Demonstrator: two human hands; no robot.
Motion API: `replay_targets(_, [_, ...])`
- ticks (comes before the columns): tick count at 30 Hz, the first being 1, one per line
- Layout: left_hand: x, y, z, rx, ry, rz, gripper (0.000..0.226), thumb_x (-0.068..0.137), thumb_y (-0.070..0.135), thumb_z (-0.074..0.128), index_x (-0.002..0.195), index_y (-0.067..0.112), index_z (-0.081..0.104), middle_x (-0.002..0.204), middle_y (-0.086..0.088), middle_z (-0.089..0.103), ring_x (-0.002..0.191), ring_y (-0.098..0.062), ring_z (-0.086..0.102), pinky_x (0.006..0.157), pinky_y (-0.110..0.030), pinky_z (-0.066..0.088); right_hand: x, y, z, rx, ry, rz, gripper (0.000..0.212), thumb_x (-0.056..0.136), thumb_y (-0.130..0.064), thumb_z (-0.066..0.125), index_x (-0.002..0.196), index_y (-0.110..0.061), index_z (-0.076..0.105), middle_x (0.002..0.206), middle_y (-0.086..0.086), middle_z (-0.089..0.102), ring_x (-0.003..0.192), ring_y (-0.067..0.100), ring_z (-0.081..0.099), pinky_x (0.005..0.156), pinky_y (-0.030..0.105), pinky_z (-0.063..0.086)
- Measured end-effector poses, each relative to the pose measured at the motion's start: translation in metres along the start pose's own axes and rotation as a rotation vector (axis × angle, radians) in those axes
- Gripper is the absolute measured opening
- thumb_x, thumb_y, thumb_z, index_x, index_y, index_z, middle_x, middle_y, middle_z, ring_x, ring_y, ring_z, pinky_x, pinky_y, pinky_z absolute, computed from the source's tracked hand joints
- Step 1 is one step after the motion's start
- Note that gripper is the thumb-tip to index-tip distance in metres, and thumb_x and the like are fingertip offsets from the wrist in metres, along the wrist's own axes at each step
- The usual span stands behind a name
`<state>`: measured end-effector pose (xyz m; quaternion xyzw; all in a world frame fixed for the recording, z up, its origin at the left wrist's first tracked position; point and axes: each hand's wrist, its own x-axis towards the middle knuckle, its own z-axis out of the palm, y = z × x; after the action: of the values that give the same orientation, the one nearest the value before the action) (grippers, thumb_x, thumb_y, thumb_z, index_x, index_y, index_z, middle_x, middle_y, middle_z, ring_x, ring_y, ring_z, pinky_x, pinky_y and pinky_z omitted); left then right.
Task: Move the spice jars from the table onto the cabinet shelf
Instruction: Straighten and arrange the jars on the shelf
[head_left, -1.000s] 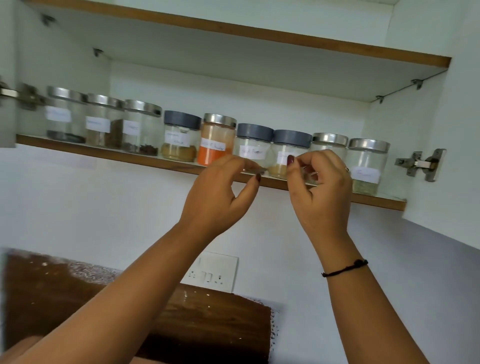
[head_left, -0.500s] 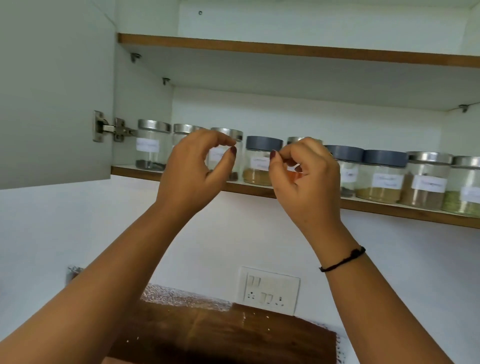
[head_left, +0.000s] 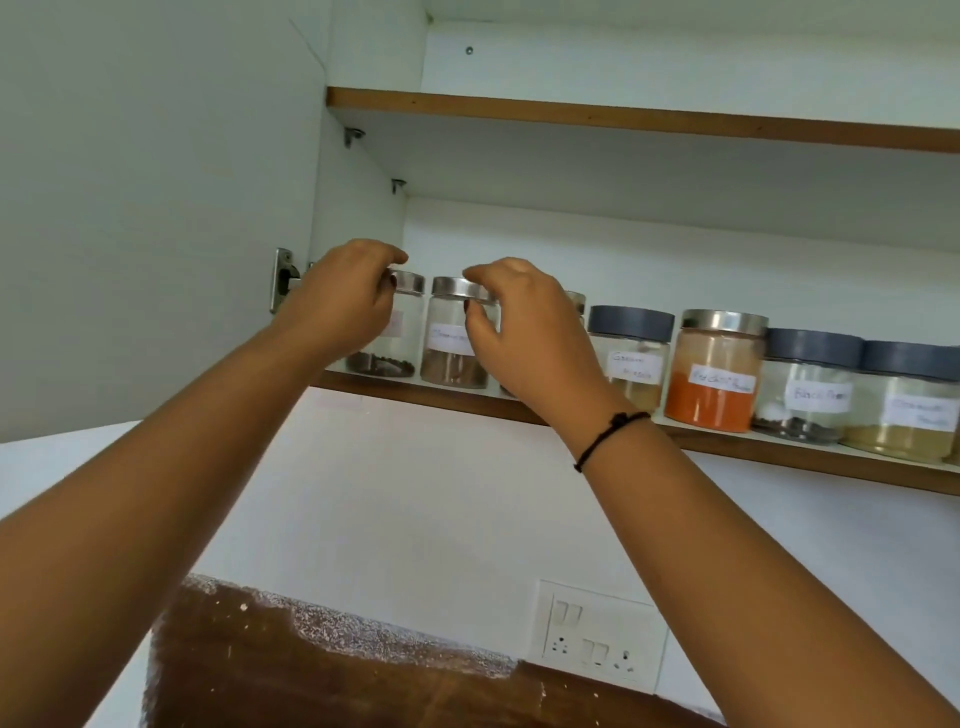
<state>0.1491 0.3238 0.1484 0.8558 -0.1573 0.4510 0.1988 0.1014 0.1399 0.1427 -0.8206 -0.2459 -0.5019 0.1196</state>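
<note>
Two white cabinet shelves with brown edges fill my view; the lower shelf carries the row of spice jars. Below it I see a white wall and a socket plate. My left hand grips the end jar, dark seeds inside. My right hand clasps the next jar, brown powder. Further along stands an orange-powder jar.

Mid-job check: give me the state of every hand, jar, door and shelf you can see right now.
left hand: gripping leftmost jar at its lid
right hand: fingers on second jar, grip unclear
orange powder jar: upright, lidded, over half full
grey-lid jars: upright, closed
cabinet door: open
lower shelf: lined with jars
upper shelf: contents not visible
</note>
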Motion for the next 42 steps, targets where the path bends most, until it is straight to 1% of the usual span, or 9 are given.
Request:
replay_targets(4, [0.023, -0.024, 0.002, 0.085, -0.112, -0.010, 0.031, 0.102, 0.006, 0.044, 0.127, 0.004, 0.063, 0.126, -0.018, 0.064, 0.117, -0.035, 0.058, 0.098, -0.045, 0.046, 0.028, 0.003, 0.022, -0.094, -0.113, 0.014, 0.031, 0.100, -0.012, 0.046, 0.127, -0.007, 0.061, 0.125, 0.009, 0.061, 0.115, 0.023, 0.058, 0.096, 0.033, 0.047])
replay_targets(8, [0.038, -0.026, 0.000, 0.063, -0.149, 0.003, 0.033, 0.104, 0.016, 0.048, 0.134, 0.010, 0.062, 0.130, -0.014, 0.064, 0.117, -0.030, 0.059, 0.101, -0.041, 0.047, 0.051, 0.013, 0.039, -0.175, -0.179, 0.069, 0.028, 0.099, -0.009, 0.045, 0.118, -0.003, 0.065, 0.116, 0.013, 0.065, 0.108, 0.028, 0.060, 0.088, 0.034, 0.049])
replay_targets(12, [0.051, -0.027, 0.001, 0.052, -0.162, 0.019, 0.032, 0.098, 0.029, 0.061, 0.123, 0.012, 0.070, 0.112, -0.012, 0.071, 0.099, -0.027, 0.064, 0.089, -0.040, 0.052, 0.068, 0.021, 0.049, -0.158, -0.132, 0.134, 0.028, 0.099, -0.012, 0.050, 0.117, -0.008, 0.071, 0.117, 0.011, 0.069, 0.107, 0.027, 0.064, 0.092, 0.035, 0.052])
replay_targets(16, [0.065, -0.028, 0.007, 0.080, -0.195, 0.047, 0.030, 0.096, 0.028, 0.065, 0.121, 0.014, 0.072, 0.111, -0.009, 0.072, 0.098, -0.025, 0.064, 0.082, -0.032, 0.048, 0.085, 0.028, 0.062, -0.191, -0.066, 0.195, 0.020, 0.092, -0.005, 0.059, 0.099, -0.009, 0.076, 0.102, 0.009, 0.073, 0.089, 0.025, 0.068, 0.079, 0.031, 0.056])
replay_targets(19, [0.075, -0.027, 0.018, 0.130, -0.199, 0.060, 0.029, 0.095, 0.028, 0.066, 0.119, 0.013, 0.074, 0.110, -0.010, 0.073, 0.098, -0.026, 0.065, 0.083, -0.033, 0.048, 0.094, 0.031, 0.072, -0.257, -0.059, 0.211, 0.019, 0.086, 0.003, 0.061, 0.093, -0.007, 0.076, 0.097, 0.010, 0.073, 0.085, 0.025, 0.069, 0.077, 0.033, 0.058])
replay_targets(24, [0.089, -0.035, 0.033, 0.117, -0.202, 0.067, 0.027, 0.093, 0.027, 0.068, 0.115, 0.012, 0.075, 0.109, -0.009, 0.073, 0.099, -0.025, 0.065, 0.088, -0.034, 0.051, 0.102, 0.037, 0.085, -0.297, -0.063, 0.185, 0.019, 0.086, 0.005, 0.060, 0.094, -0.005, 0.073, 0.099, 0.012, 0.071, 0.085, 0.027, 0.067, 0.074, 0.033, 0.056])
replay_targets(31, [0.109, -0.048, 0.058, 0.110, -0.203, 0.061, 0.026, 0.094, 0.024, 0.067, 0.116, 0.012, 0.075, 0.111, -0.009, 0.073, 0.101, -0.025, 0.065, 0.092, -0.037, 0.053, 0.110, 0.047, 0.102, -0.292, -0.123, 0.202, 0.024, 0.088, 0.006, 0.058, 0.104, -0.005, 0.071, 0.108, 0.013, 0.067, 0.096, 0.027, 0.065, 0.072, 0.027, 0.045])
replay_targets(38, [0.123, -0.054, 0.082, 0.124, -0.193, 0.047, 0.028, 0.095, 0.023, 0.066, 0.119, 0.010, 0.073, 0.115, -0.010, 0.072, 0.104, -0.026, 0.065, 0.094, -0.035, 0.052, 0.120, 0.058, 0.120, -0.287, -0.153, 0.207, 0.023, 0.089, 0.002, 0.059, 0.108, -0.002, 0.070, 0.111, 0.016, 0.068, 0.099, 0.030, 0.066, 0.080, 0.031, 0.051])
replay_targets(42, [0.130, -0.059, 0.090, 0.140, -0.200, 0.044, 0.029, 0.095, 0.024, 0.066, 0.119, 0.010, 0.073, 0.115, -0.010, 0.072, 0.105, -0.026, 0.065, 0.095, -0.037, 0.052, 0.125, 0.065, 0.128, -0.292, -0.191, 0.208, 0.022, 0.091, 0.000, 0.058, 0.110, -0.002, 0.069, 0.114, 0.016, 0.066, 0.102, 0.030, 0.064, 0.081, 0.031, 0.049])
